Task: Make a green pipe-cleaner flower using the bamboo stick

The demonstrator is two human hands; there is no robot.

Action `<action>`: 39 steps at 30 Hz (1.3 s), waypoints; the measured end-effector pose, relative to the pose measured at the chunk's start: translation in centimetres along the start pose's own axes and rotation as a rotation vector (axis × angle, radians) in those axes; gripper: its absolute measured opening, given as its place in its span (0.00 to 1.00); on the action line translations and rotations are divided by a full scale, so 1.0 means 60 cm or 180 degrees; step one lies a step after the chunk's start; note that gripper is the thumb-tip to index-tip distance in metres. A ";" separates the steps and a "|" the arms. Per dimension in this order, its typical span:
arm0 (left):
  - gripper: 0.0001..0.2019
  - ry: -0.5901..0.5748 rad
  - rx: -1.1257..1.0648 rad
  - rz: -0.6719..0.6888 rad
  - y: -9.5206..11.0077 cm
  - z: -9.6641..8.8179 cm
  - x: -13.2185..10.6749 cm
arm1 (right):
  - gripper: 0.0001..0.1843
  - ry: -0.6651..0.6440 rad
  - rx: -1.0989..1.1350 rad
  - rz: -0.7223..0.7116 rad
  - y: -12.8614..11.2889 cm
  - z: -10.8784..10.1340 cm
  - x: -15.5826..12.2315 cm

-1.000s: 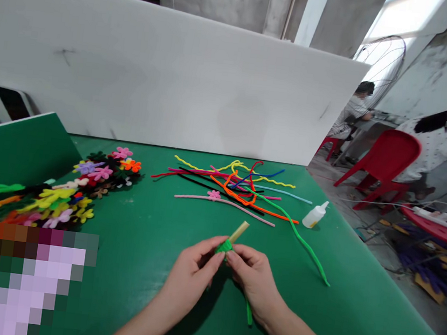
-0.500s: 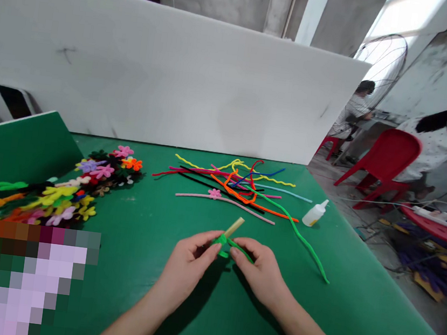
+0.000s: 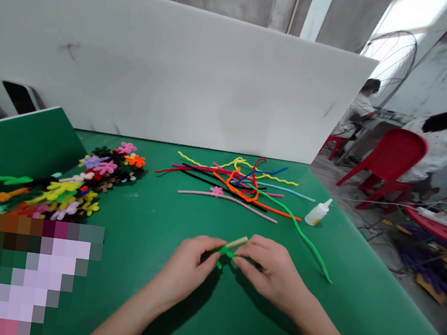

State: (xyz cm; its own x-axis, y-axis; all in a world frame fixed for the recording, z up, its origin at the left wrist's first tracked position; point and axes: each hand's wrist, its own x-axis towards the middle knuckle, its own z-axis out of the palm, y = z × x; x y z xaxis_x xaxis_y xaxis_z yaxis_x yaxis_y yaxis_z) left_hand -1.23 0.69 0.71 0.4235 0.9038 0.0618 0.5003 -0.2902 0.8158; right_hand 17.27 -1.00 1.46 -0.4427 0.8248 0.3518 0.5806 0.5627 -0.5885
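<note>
My left hand point(image 3: 189, 264) pinches a short pale stick point(image 3: 237, 242) with a bright green pipe cleaner point(image 3: 227, 253) bent around it. The stick points up and to the right, and a small green end hangs below my left fingertips. Thumb and fingers of my right hand point(image 3: 266, 265) close on the green pipe cleaner just right of the stick. Beyond the hands lies a loose pile of coloured pipe cleaners, with an orange one point(image 3: 283, 213), a long green one point(image 3: 309, 247) and a pale pink one point(image 3: 239, 203). A small pink flower point(image 3: 217, 191) rests by the pile.
A white glue bottle point(image 3: 318, 212) stands right of the pile. Several pipe-cleaner flowers point(image 3: 61, 191) are heaped at the left by a green panel point(image 3: 27, 135). A white board point(image 3: 178, 75) walls off the green table's point(image 3: 143, 288) back. Beyond are people and a red chair point(image 3: 391, 155).
The stick has tipped from steep to flatter, leaning right. My right hand has turned and risen slightly towards the stick's end. The view has shifted a little.
</note>
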 end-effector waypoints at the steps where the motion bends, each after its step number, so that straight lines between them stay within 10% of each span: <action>1: 0.15 -0.0221 0.0065 0.0112 0.004 -0.001 -0.002 | 0.09 -0.0018 0.0074 0.0019 0.000 -0.003 0.001; 6: 0.13 -0.0902 0.0085 0.0376 0.024 -0.005 -0.008 | 0.08 -0.0188 0.0549 0.0397 0.010 -0.015 0.005; 16: 0.12 -0.1056 -0.0265 0.0258 0.033 -0.009 -0.015 | 0.09 -0.0715 0.1643 0.1034 0.043 -0.012 0.007; 39: 0.16 -0.0058 -0.0773 0.0031 0.025 0.001 -0.005 | 0.12 -0.0458 0.2619 0.1324 0.050 0.016 0.005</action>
State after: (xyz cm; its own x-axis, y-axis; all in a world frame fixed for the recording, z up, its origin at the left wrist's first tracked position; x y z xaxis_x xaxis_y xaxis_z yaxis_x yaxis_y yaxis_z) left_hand -0.59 -0.03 1.89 0.4420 0.8949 0.0618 0.3009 -0.2128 0.9296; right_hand 18.24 0.87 -0.90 -0.4201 0.9052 -0.0643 0.0691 -0.0387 -0.9969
